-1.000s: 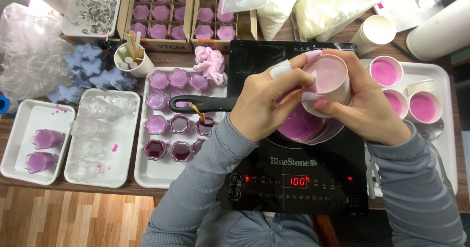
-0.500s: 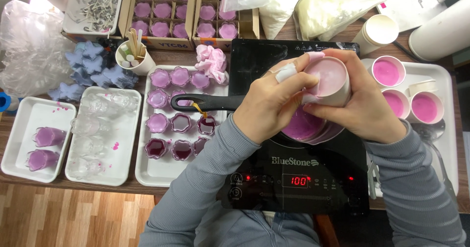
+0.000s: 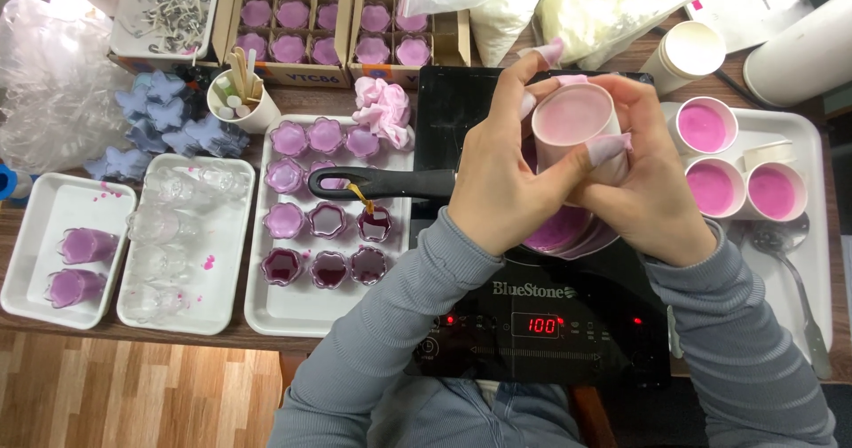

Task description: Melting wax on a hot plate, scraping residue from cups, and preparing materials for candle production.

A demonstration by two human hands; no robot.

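Black induction hob (image 3: 532,324) at lower centre carries one pan (image 3: 568,230) of purple liquid, its handle pointing left. Above the pan, at centre frame, left hand (image 3: 506,182) and right hand (image 3: 652,195) both clasp one pale pink-filled paper cup (image 3: 577,128), fingers wrapped round its wall. Three more pink-filled cups (image 3: 706,128) stand on the white tray (image 3: 816,235) at right.

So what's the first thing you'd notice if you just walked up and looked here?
Two hands, left hand and right hand, grip a white paper cup of pale pink wax over a pan of purple liquid on the black induction cooker in the middle. To the left, a white tray holds flower-shaped purple candle cups.
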